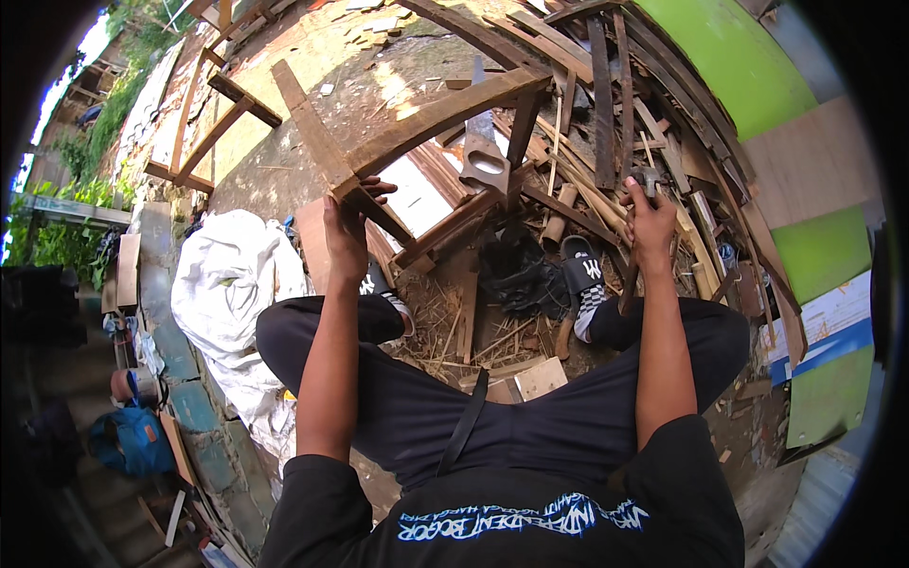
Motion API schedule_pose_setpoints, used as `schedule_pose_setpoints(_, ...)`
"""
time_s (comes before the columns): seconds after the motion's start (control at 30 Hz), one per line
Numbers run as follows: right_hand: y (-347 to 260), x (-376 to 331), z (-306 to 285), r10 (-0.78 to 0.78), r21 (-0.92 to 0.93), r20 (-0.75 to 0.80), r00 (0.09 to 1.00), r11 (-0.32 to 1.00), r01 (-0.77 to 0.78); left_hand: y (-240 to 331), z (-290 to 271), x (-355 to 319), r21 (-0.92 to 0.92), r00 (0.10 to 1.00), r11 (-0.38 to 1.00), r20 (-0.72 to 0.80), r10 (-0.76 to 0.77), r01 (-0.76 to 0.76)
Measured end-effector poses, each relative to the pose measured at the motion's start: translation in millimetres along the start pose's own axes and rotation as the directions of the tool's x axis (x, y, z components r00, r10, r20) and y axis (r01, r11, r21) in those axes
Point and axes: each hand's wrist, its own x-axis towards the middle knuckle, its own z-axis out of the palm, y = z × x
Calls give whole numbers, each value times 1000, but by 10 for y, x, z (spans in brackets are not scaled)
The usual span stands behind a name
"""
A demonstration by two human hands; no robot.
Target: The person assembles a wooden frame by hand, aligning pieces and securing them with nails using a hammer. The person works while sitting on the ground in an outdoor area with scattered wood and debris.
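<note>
A brown wooden frame, like part of a chair or stool, stands tilted in front of me. My left hand is closed round its near left corner, the fingertips showing beyond the wood. Off to the right, apart from the frame, my right hand grips a hammer. The hammer's metal head sticks up above the fist, and its handle runs down below. A handsaw with a pale handle lies beyond the frame's near rail, partly hidden by it.
At the right lies a heap of wooden strips. A white sack is by my left knee, and a black plastic bag sits between my feet. Another wooden frame stands far left. Green boards line the right side.
</note>
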Motion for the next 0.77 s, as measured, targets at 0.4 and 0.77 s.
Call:
schedule_pose_setpoints(0.4, 219, 43, 1, 6, -105, 18, 1000, 994, -4, 76, 104, 118, 56, 995, 997, -83, 52, -48)
schedule_pose_setpoints(0.77, 1962, 142, -83, 168, -703, 202, 965, 710, 23, -254, 7, 73, -25, 996, 995, -9, 93, -93)
